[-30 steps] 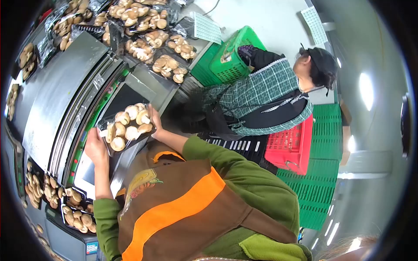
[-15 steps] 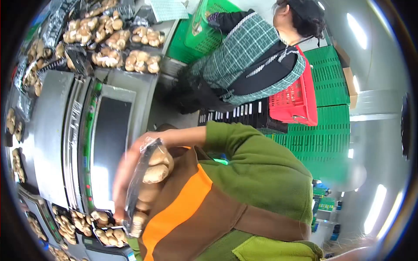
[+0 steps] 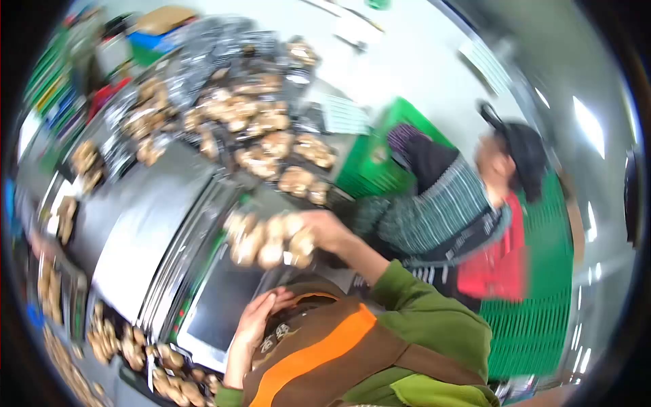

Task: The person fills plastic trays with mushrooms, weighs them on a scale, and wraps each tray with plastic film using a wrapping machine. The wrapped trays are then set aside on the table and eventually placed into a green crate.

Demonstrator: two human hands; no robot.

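Observation:
My right hand (image 3: 322,232) grips the near end of a pack of mushrooms (image 3: 271,241). The pack is blurred by motion, with pale brown caps shining as if under film. It hangs above the dark flat plate (image 3: 220,298) of a steel machine. Lower down, my left hand (image 3: 259,315) is beside my brown apron (image 3: 325,353), fingers stretched out and holding nothing. Beyond the right hand, several mushroom packs (image 3: 261,152) lie grouped on the work surface.
A co-worker (image 3: 434,210) in a checked garment stands on the right, one arm at a green crate (image 3: 386,163). Behind are a red basket (image 3: 495,261) and stacked green crates (image 3: 536,325). The machine's steel plate (image 3: 142,230) is on the left; more mushrooms (image 3: 176,386) lie at bottom left.
The mushroom pack has moved from against my apron out over the machine, toward the grouped packs. My left hand now shows plainly, apart from the pack. The view has swung and is blurred.

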